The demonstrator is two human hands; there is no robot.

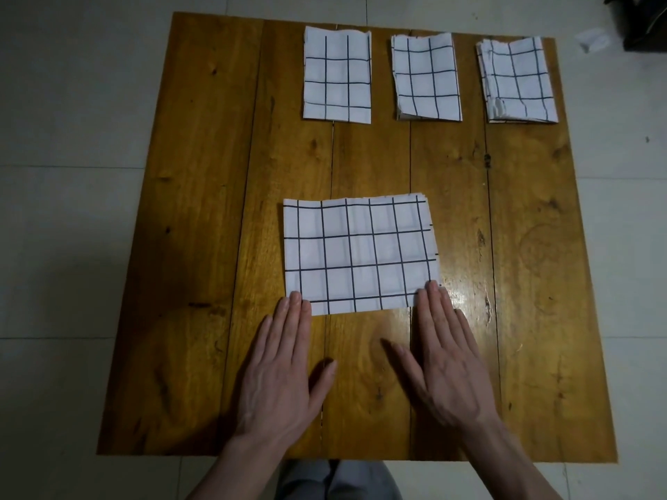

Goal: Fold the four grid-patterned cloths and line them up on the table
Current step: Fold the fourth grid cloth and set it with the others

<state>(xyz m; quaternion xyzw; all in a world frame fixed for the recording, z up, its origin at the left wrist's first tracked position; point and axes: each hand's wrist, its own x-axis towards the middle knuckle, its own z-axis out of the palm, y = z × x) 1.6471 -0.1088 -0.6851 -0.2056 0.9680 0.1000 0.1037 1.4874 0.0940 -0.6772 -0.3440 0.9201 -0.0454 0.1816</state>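
Note:
Three white cloths with a dark grid lie folded small in a row along the table's far edge: a left one [337,74], a middle one [426,78] and a right one [517,80]. A fourth, wider folded cloth [361,252] lies flat in the middle of the wooden table [202,247]. My left hand [285,369] lies flat, its fingertips on the cloth's near left corner. My right hand [445,359] lies flat too, fingertips on the near right corner. Neither hand grips anything.
The table stands on a pale tiled floor [72,175]. A dark object [642,23] and a small white scrap [592,39] lie on the floor at the top right. My knees show under the table's near edge.

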